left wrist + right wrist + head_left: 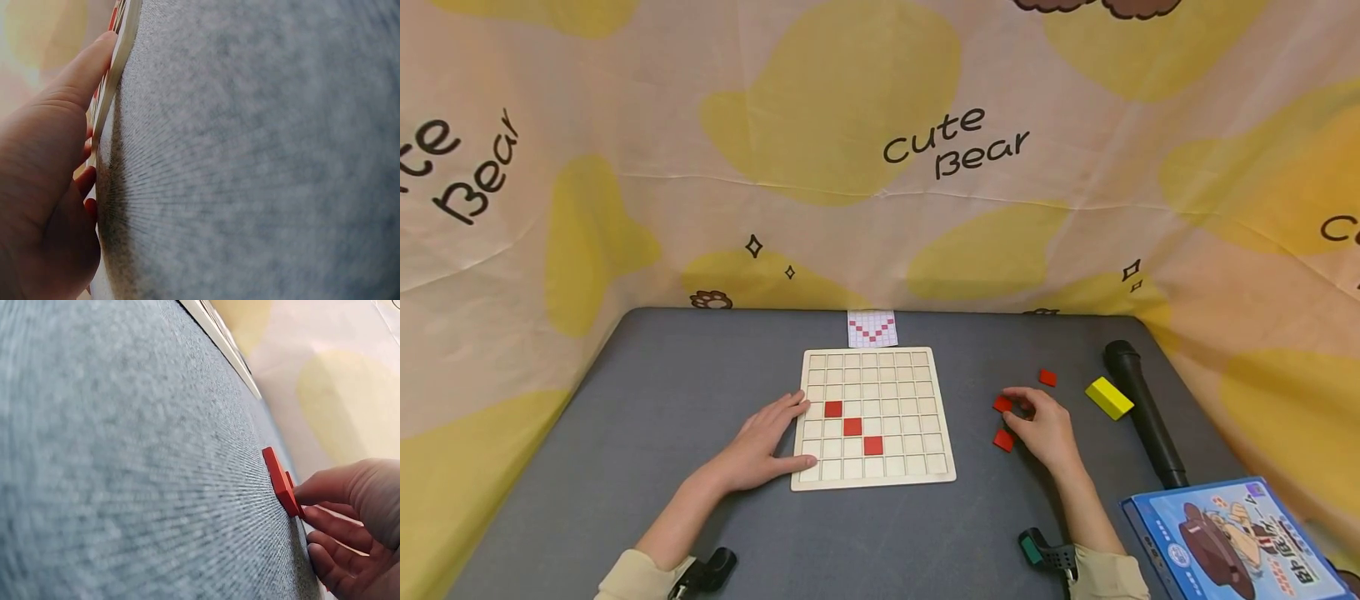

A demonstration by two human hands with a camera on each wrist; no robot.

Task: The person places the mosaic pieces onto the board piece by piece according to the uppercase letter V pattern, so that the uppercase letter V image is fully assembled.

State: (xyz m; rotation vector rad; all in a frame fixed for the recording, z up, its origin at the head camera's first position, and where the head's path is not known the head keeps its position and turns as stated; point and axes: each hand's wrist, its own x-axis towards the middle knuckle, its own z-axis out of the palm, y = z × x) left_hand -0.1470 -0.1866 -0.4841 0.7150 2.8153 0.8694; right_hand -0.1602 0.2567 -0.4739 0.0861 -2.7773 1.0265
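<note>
A cream gridded board (921,475) lies on the table with three red tiles in a diagonal, the middle one (852,427) between the others. My left hand (760,446) rests on the board's left edge, fingers extended and thumb on the lower left corner; the left wrist view shows the thumb (81,72) against the rim. To the right of the board, my right hand (1045,429) has thumb and index finger at either side of a red tile (1001,403), pinching it at the table. Another red tile (1003,441) lies just nearer, large in the right wrist view (279,481).
Beyond the right hand lies one more red tile (1048,378). A yellow block (1108,398) lies beside a black microphone (1150,421), with a blue box (1240,542) at the near right. A small pattern card (872,328) is behind the board.
</note>
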